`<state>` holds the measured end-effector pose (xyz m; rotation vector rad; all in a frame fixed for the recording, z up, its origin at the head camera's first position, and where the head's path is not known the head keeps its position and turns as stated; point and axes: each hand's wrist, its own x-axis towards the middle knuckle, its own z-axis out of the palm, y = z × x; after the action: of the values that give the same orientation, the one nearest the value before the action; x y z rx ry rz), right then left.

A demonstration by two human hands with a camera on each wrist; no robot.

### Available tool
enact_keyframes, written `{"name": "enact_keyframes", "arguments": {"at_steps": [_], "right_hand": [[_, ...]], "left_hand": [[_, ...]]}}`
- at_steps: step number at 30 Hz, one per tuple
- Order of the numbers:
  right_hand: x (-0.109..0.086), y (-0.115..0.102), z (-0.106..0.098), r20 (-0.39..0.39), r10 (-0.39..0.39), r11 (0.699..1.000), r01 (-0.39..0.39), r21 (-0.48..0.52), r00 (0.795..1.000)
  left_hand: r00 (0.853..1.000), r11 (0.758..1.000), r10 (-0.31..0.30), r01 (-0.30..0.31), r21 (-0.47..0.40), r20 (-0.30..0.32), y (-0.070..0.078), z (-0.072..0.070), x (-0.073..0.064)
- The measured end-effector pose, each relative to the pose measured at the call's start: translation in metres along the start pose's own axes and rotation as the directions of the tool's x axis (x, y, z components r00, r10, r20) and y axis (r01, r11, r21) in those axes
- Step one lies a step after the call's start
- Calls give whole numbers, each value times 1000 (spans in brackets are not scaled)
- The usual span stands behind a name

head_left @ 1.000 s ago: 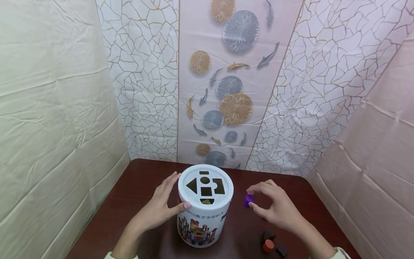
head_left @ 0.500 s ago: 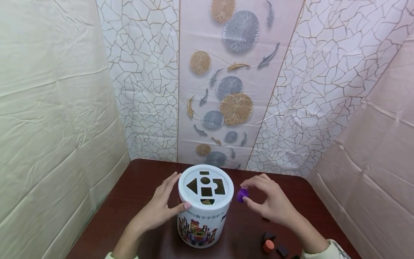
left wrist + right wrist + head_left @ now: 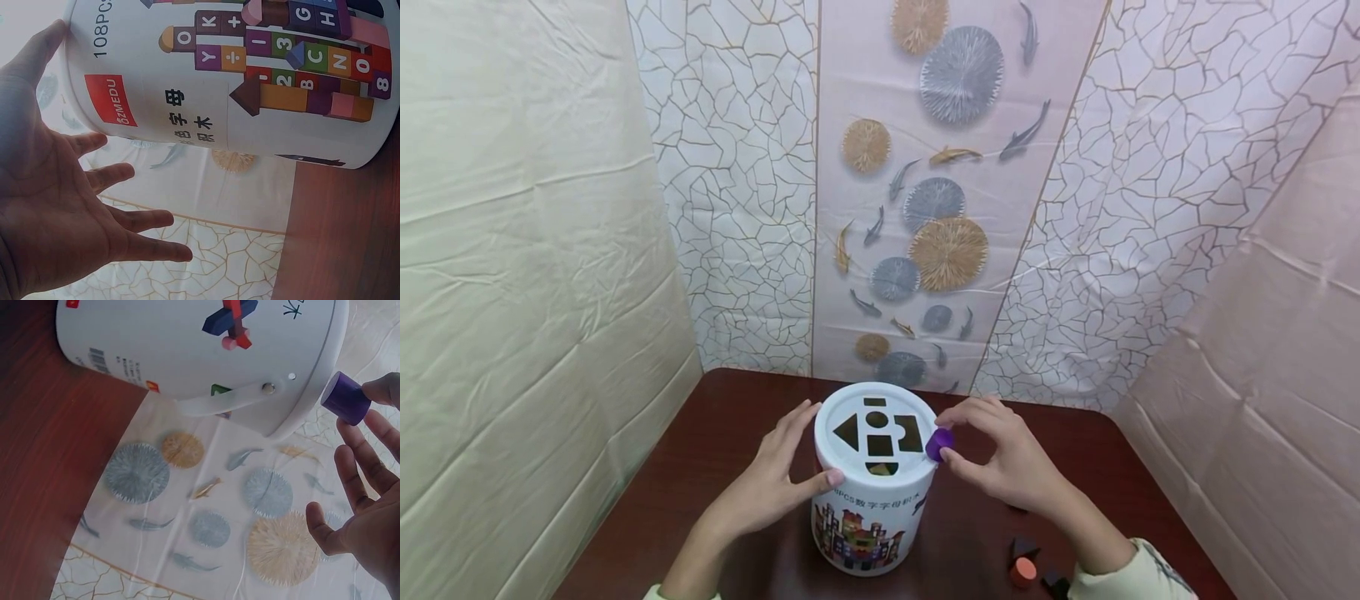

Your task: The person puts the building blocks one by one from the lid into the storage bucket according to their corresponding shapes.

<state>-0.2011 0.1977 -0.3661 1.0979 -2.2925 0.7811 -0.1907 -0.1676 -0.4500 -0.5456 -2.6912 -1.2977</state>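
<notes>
A white block bucket (image 3: pixel 865 525) stands upright on the dark red table, its lid (image 3: pixel 842 471) cut with a triangle, a circle, squares and other shaped holes. My left hand (image 3: pixel 767 479) rests on the bucket's left side with straight, spread fingers, the thumb near the lid's front rim. Between thumb and fingertips, my right hand (image 3: pixel 1011 454) pinches a purple cylinder block (image 3: pixel 347 399). In the head view this block overlaps the lid's right rim. The right wrist view shows it just beside the rim, the remaining fingers spread loosely.
On the table (image 3: pixel 970 542) at the right front lie an orange cylinder block (image 3: pixel 1023 572) and several dark blocks, one dark triangular block (image 3: pixel 1022 548) among them. My right sleeve (image 3: pixel 1131 575) partly covers some. A white handle (image 3: pixel 219 400) hangs on the bucket's side. Patterned cloth surrounds the table.
My right hand has moved left with the purple cylinder block, from beside the bucket to the lid's right rim. The left hand has stayed in place on the bucket.
</notes>
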Motion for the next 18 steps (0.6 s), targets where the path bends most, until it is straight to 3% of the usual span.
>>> {"name": "enact_keyframes", "arguments": {"at_steps": [18], "right_hand": [[23, -5, 23, 26, -14, 999, 13, 41, 1000]], "left_hand": [[1000, 1000, -7, 7, -1, -6, -3, 1, 0]]}}
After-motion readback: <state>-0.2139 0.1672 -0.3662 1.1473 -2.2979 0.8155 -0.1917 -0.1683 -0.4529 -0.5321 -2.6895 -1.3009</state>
